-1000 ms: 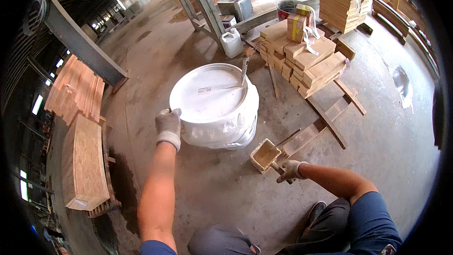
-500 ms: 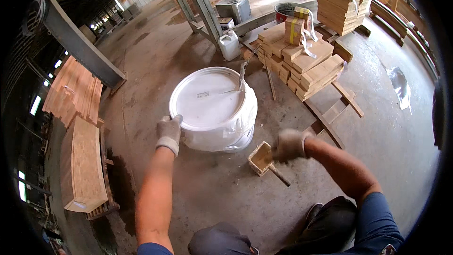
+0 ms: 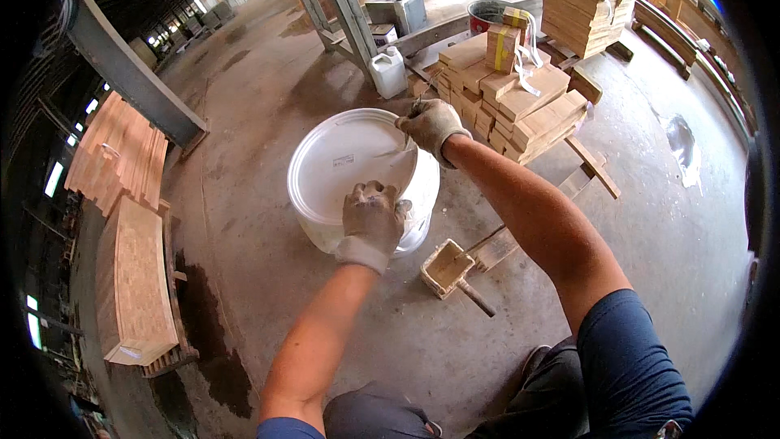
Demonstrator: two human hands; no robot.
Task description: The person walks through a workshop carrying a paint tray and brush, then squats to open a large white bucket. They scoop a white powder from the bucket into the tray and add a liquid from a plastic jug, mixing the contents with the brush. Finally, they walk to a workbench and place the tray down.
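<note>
A white round drum (image 3: 422, 195) with a white lid (image 3: 325, 171) stands on the floor before me, loose clear plastic around its side. At the lid's far right edge my gloved right hand (image 3: 435, 126) is closed around the top of a flat metal tool (image 3: 409, 143), its lower part showing under the fingers. My gloved left hand (image 3: 372, 223) lies over the lid's near right part with curled fingers. What it holds, if anything, is hidden. Right of the drum, a square box-shaped scoop (image 3: 447, 267) with a stick handle lies on the floor.
Stacked wooden boards (image 3: 520, 106) sit on planks at the right, with a taller stack (image 3: 585, 12) behind. A white jug (image 3: 388, 73) stands by a metal frame (image 3: 345, 12). Long timber stacks (image 3: 138, 276) and a slanting steel post (image 3: 130, 65) line the left.
My right hand has moved up from beside the scoop to the metal tool and taken hold of it. My left hand has shifted right from the lid's left rim to its near right part.
</note>
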